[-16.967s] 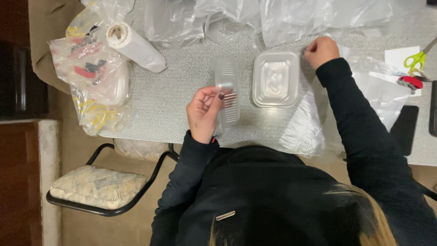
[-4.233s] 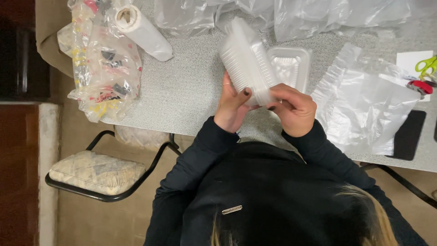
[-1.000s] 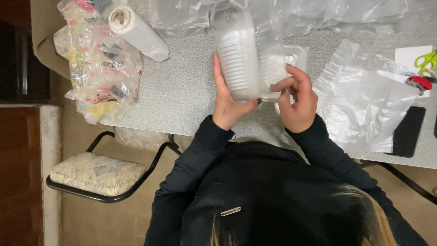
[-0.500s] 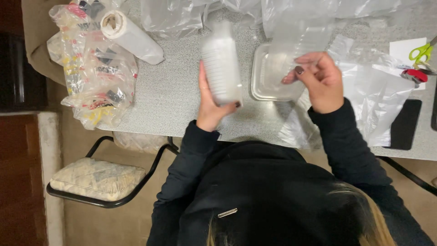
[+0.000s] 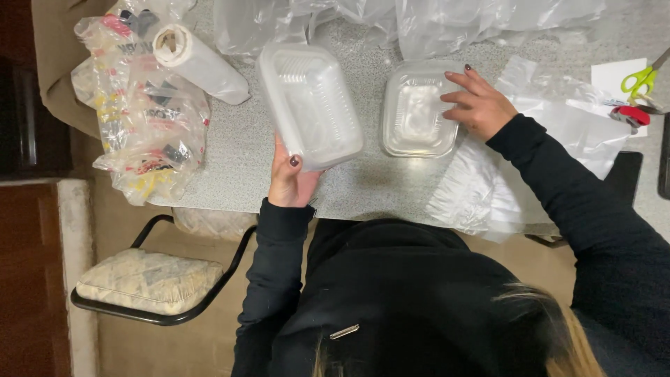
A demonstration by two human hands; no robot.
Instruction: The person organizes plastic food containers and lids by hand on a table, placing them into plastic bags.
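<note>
Hair and a black top fill the bottom of the view, and both black sleeves reach up to the grey speckled table [image 5: 391,188]. The left hand [image 5: 292,183] grasps a stack of clear plastic trays [image 5: 309,105] at its near end, thumb on top and the other fingers hidden underneath. The stack is lifted off the table and tilted. Its long axis runs from the hand away to the far side, leaning a little to the left, and the ribbed bottom of the outer tray faces the camera.

The right hand [image 5: 477,105] is not closed on anything. Its fingers are spread, and the fingertips rest on the right rim of a single clear tray [image 5: 417,109]. This tray lies flat on the table just beside the stack, with its hollow side up, and it looks empty.

As I judge it, one tray is already separated and laid down, while the rest remain nested in the hand.

A flat clear bag [image 5: 516,167] lies under the right wrist. Further to the left are a roll of plastic film [image 5: 199,61] and a bag of small coloured items [image 5: 143,119]. Green-handled scissors [image 5: 645,78] are at the far right, and crumpled clear bags [image 5: 447,21] lie along the far edge.
</note>
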